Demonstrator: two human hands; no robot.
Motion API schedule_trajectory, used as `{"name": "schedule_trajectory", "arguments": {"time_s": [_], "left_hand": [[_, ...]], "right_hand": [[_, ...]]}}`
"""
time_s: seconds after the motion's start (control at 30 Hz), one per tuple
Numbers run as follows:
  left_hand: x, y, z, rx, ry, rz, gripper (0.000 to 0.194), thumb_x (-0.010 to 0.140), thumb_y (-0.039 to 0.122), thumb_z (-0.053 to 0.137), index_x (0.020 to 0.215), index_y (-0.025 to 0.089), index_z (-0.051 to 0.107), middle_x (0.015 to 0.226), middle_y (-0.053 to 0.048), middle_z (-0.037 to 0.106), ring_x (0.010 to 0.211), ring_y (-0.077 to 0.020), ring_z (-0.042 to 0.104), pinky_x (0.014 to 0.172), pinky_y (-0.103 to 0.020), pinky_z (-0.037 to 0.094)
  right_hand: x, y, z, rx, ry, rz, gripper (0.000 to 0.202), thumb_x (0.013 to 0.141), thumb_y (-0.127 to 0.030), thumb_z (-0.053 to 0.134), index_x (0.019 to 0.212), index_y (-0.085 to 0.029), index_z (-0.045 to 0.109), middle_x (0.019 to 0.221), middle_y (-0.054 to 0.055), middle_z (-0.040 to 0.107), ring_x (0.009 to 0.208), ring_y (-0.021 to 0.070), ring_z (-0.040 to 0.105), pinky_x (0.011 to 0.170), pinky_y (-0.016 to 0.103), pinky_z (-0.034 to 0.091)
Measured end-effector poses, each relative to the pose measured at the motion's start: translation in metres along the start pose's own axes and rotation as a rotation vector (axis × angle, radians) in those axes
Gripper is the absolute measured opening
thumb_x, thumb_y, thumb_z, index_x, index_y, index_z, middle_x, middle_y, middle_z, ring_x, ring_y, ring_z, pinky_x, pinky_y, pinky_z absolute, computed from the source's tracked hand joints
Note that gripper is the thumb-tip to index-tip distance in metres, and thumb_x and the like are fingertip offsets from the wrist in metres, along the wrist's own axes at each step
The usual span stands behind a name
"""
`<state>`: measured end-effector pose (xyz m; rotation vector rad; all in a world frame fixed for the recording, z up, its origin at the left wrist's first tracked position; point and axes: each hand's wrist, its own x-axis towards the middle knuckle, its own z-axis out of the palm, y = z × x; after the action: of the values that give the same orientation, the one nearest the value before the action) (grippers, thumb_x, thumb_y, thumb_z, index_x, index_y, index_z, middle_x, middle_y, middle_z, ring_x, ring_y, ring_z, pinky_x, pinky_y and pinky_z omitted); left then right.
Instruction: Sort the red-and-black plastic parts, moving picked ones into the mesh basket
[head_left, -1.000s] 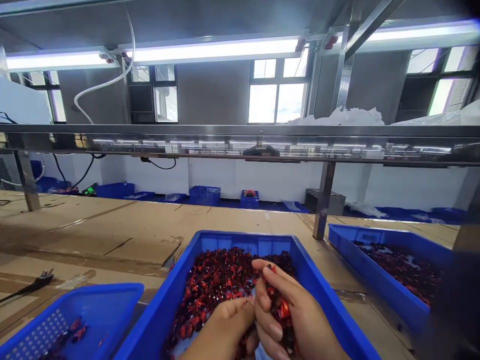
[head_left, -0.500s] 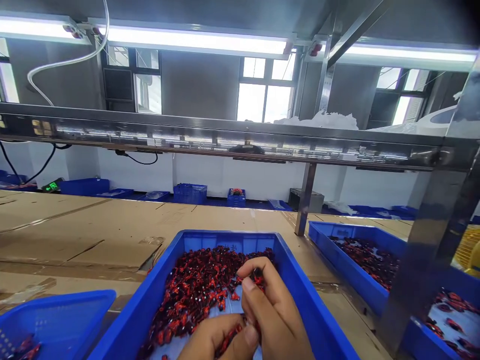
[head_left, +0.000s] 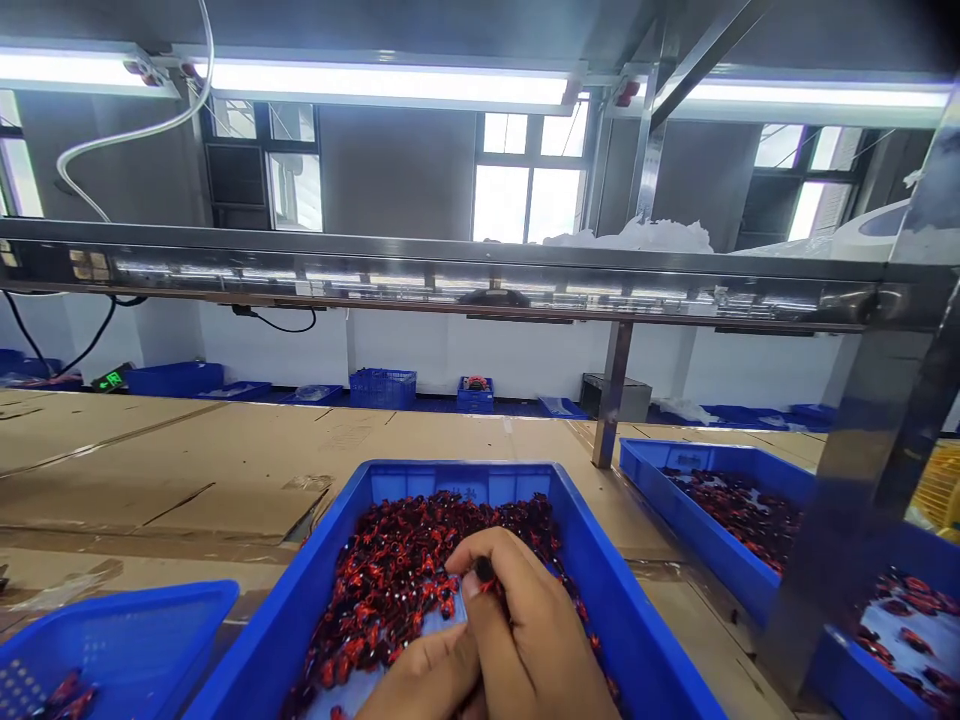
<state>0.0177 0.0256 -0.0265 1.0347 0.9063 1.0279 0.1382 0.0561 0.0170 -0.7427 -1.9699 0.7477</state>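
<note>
My right hand (head_left: 536, 625) pinches a small black-and-red piece (head_left: 484, 570) between thumb and forefinger, above the loose red pieces (head_left: 401, 555) in the blue tray (head_left: 641, 605) under my hands. My left hand (head_left: 429, 682) is curled close beside it; I can't tell whether it holds anything. A light, steady grip should suit something this small and glossy, and working low over the tray would catch any slip.

Lit green sign (head_left: 112, 379) — leftward arrow (head_left: 103, 382), characters (head_left: 463, 493) on blue tray (head_left: 616, 585) — illegible
</note>
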Motion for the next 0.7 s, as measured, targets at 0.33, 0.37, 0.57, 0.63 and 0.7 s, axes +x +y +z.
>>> {"name": "schedule_trajectory", "arguments": {"time_s": [0.33,0.37,0.57,0.63,0.7], "left_hand": [[-0.008,0.015,0.004,0.028,0.149,-0.128,0.063,0.057,0.076,0.071,0.056,0.016,0.052,0.056,0.003,0.047,0.053,-0.0061,0.035,0.055,-0.021,0.022],[-0.009,0.017,0.005,0.007,0.134,-0.164,0.063,0.058,0.077,0.070,0.056,0.017,0.050,0.055,0.004,0.045,0.052,-0.0057,0.034,0.052,-0.020,0.020],[-0.003,0.013,0.003,0.061,0.068,-0.096,0.059,0.071,0.073,0.059,0.053,0.018,0.049,0.043,0.004,0.036,0.049,-0.0081,0.038,0.051,-0.020,0.027],[-0.001,0.009,0.001,-0.003,0.057,-0.081,0.057,0.066,0.073,0.063,0.060,0.017,0.053,0.042,0.007,0.036,0.043,-0.0066,0.036,0.047,-0.020,0.025],[-0.002,0.009,0.001,-0.083,0.021,-0.100,0.057,0.063,0.074,0.065,0.064,0.019,0.051,0.040,0.009,0.035,0.035,-0.0051,0.029,0.042,-0.020,0.020]], "right_hand": [[-0.003,-0.001,0.003,-0.094,-0.047,-0.033,0.013,0.084,-0.018,0.048,0.091,-0.023,0.058,0.094,0.002,0.057,0.077,0.0194,0.057,0.069,0.033,0.038],[-0.003,-0.001,0.003,-0.060,-0.026,-0.021,0.012,0.086,-0.020,0.048,0.090,-0.024,0.059,0.093,0.002,0.058,0.076,0.0193,0.056,0.069,0.033,0.038],[0.005,0.010,0.008,0.619,-0.011,0.360,0.017,0.085,-0.041,0.056,0.084,-0.024,0.058,0.072,-0.003,0.052,0.050,0.0093,0.041,0.043,0.021,0.032],[0.009,0.014,0.007,0.877,-0.043,0.473,0.024,0.081,-0.047,0.059,0.086,-0.024,0.055,0.069,-0.006,0.047,0.040,0.0053,0.031,0.032,0.017,0.022],[0.011,0.014,0.004,0.988,-0.048,0.505,0.023,0.084,-0.047,0.056,0.088,-0.024,0.054,0.067,-0.007,0.044,0.039,0.0051,0.032,0.029,0.015,0.023]]}}
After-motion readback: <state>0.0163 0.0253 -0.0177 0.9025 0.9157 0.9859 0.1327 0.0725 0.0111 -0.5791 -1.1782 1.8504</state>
